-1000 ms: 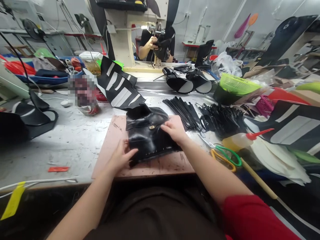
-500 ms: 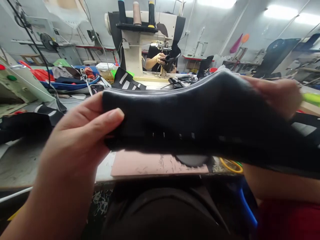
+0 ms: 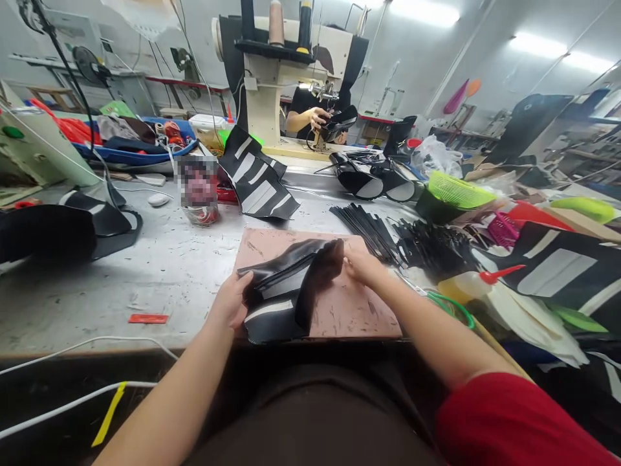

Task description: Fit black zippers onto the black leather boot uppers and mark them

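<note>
A black leather piece [image 3: 277, 323] with pale strips on its inner face lies partly folded over a pinkish board [image 3: 356, 314] in front of me. My left hand [image 3: 231, 301] pinches its left edge, thumb on top and the other fingers partly hidden. At the upper right edge, where the leather curls up, my right hand [image 3: 358, 264] grips it; some of those fingertips are hidden. Beyond the board is another black piece with pale strips [image 3: 257, 178]. Thin black strips [image 3: 365, 228] are heaped to the right of it.
Green-handled scissors [image 3: 449, 305] and a red-tipped glue bottle [image 3: 463, 285] are on the right. A sewing machine [image 3: 264, 97] stands ahead, with a co-worker's hand [image 3: 317, 118] behind it. A blue tray [image 3: 140, 145] and black pieces [image 3: 46, 233] occupy the left.
Both hands have lowered the leather piece from close before the camera to the board. It has turned from its smooth outer face to show the inner face with pale strips.
</note>
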